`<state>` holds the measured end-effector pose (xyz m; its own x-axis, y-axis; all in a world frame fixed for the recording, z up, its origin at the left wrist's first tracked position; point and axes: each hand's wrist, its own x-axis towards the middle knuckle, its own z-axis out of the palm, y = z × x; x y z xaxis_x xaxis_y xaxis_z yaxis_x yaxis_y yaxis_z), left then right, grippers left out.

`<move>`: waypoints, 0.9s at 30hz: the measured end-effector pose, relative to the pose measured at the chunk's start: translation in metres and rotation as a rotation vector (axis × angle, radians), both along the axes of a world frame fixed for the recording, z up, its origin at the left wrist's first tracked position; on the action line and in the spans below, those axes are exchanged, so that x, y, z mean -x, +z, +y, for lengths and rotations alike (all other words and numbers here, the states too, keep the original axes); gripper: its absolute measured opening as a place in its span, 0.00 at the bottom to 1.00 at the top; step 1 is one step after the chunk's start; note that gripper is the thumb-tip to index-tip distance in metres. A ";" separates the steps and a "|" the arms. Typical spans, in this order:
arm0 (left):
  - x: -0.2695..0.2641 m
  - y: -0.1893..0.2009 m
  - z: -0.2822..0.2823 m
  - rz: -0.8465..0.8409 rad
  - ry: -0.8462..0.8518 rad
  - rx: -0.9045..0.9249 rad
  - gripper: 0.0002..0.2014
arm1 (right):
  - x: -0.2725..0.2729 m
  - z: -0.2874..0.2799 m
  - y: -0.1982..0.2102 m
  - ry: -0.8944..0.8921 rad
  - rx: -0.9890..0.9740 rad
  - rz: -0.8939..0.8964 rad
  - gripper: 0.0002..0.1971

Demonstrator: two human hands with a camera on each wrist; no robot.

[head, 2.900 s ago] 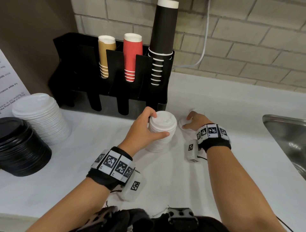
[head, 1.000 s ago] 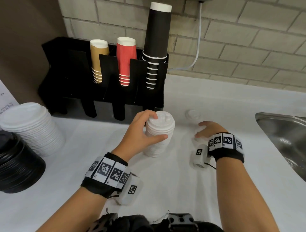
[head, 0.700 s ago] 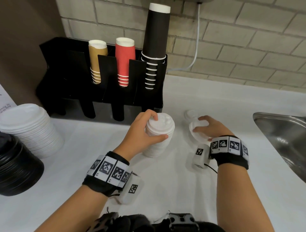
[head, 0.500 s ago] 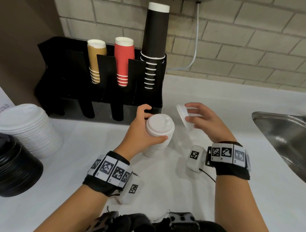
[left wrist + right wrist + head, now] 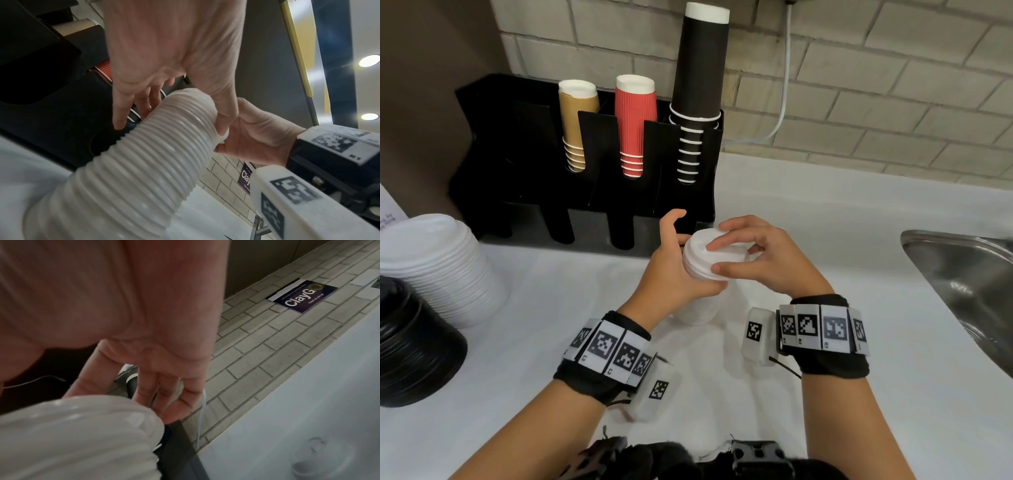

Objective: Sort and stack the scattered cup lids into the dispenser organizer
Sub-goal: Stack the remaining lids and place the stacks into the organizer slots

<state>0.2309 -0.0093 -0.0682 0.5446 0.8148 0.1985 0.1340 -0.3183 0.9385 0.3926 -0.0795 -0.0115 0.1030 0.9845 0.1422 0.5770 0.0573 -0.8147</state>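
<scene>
A tall stack of white cup lids stands on the white counter in front of the black organizer. My left hand grips the stack near its top, thumb on the near side and fingers on the far side. My right hand pinches the topmost white lid between thumb and forefinger and holds it on the stack. The left wrist view shows the ribbed stack with my thumb against it and my right hand beside it. The right wrist view shows the stack's top under my fingers.
The organizer holds brown cups, red cups and tall black cups. Large white lids and black lids are piled at the left. A steel sink lies at the right. A small clear lid lies on the counter.
My right hand picked a white lid off the counter, lifted it and carried it left onto the top of the stack. My left hand kept its hold on the stack.
</scene>
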 end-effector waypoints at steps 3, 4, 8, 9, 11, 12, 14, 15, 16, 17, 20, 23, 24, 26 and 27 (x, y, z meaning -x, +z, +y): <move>-0.001 -0.001 0.001 -0.001 -0.006 -0.001 0.55 | 0.000 0.000 -0.001 -0.004 -0.004 -0.001 0.15; -0.001 -0.001 0.001 -0.004 -0.009 0.000 0.54 | 0.000 0.000 -0.002 -0.002 -0.005 0.002 0.15; -0.001 -0.004 0.002 -0.013 -0.008 0.006 0.52 | 0.000 0.000 -0.002 -0.005 -0.019 -0.012 0.15; 0.000 -0.005 0.002 -0.013 -0.008 0.005 0.52 | -0.001 -0.001 0.000 -0.017 -0.045 -0.014 0.15; 0.001 -0.004 0.002 -0.022 -0.018 0.000 0.49 | -0.003 -0.002 0.007 -0.054 -0.127 -0.008 0.16; 0.002 -0.004 0.002 -0.033 -0.028 -0.002 0.47 | -0.003 -0.001 0.013 -0.070 -0.164 0.005 0.16; 0.002 -0.004 0.002 -0.055 -0.043 -0.017 0.44 | -0.001 0.005 0.030 -0.057 -0.194 0.032 0.16; 0.002 -0.004 0.002 -0.052 -0.047 -0.036 0.42 | 0.003 0.011 0.041 -0.023 -0.200 0.032 0.16; 0.002 -0.004 0.001 -0.038 -0.047 -0.055 0.39 | 0.009 0.018 0.052 0.025 -0.208 0.025 0.16; 0.002 -0.004 0.000 -0.015 -0.050 -0.066 0.35 | 0.016 0.027 0.064 0.084 -0.216 0.012 0.16; 0.001 -0.005 0.000 0.027 -0.065 -0.066 0.32 | 0.049 0.057 0.098 0.283 -0.198 -0.097 0.14; 0.003 -0.001 0.003 0.045 -0.089 -0.033 0.31 | 0.095 0.089 0.122 0.485 -0.174 -0.173 0.14; 0.003 -0.002 0.005 0.048 -0.104 -0.034 0.32 | 0.112 0.099 0.126 0.544 -0.171 -0.188 0.14; 0.007 0.000 0.005 0.086 -0.144 -0.023 0.32 | 0.146 0.116 0.129 0.633 -0.151 -0.242 0.14; 0.009 0.003 0.003 0.140 -0.159 -0.010 0.31 | 0.163 0.124 0.127 0.670 -0.138 -0.283 0.14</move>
